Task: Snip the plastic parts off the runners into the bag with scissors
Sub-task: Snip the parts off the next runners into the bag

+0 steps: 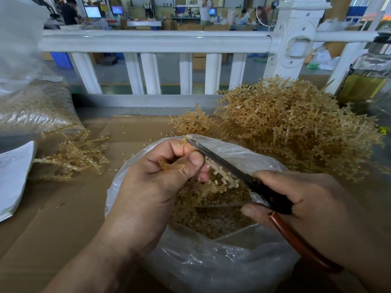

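Observation:
My left hand (156, 178) pinches a tan plastic runner (218, 178) over the open mouth of a clear plastic bag (190, 261). Small tan snipped parts (211, 218) fill the bottom of that bag. My right hand (313, 210) grips scissors (243, 174) with dark blades and brown handles. The blades lie along the runner, and their tip reaches past my left fingertips. Whether the blades are closed on a part is hard to tell.
A big heap of tan runners (296, 127) lies at the right on the cardboard-covered table (53, 218). A smaller bunch of runners (74, 155) lies at the left, by a filled clear bag (31, 115) and white papers (14, 176). A white railing (152, 41) runs behind.

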